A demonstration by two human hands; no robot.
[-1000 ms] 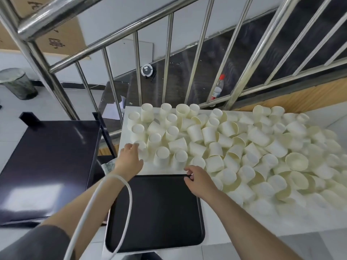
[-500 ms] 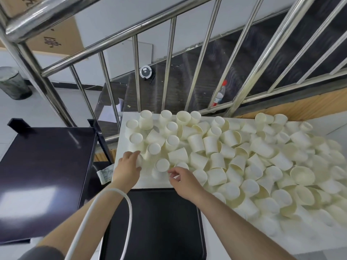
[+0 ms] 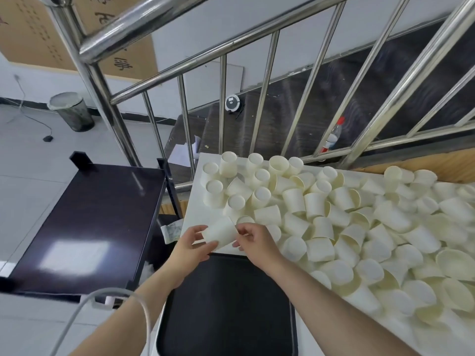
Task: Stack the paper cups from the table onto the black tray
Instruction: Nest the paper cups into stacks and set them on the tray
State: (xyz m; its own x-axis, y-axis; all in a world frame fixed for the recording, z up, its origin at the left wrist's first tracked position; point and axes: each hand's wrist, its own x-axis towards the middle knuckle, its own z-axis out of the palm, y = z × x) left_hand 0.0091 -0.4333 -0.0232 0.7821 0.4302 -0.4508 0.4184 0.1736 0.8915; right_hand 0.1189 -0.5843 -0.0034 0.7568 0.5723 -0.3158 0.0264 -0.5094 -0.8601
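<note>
The left hand [image 3: 191,246] and the right hand [image 3: 253,240] both pinch one paper cup [image 3: 221,233] above the table [image 3: 205,217] edge beyond the bare black tray [image 3: 226,304]; squeezing could crush its thin wall.

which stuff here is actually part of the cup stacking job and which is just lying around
Part of the job:
held paper cup, gripped by left hand and right hand
loose paper cups on white table
black tray

Just lying about:
dark side table
waste bin
plastic bottle
steel railing
</note>
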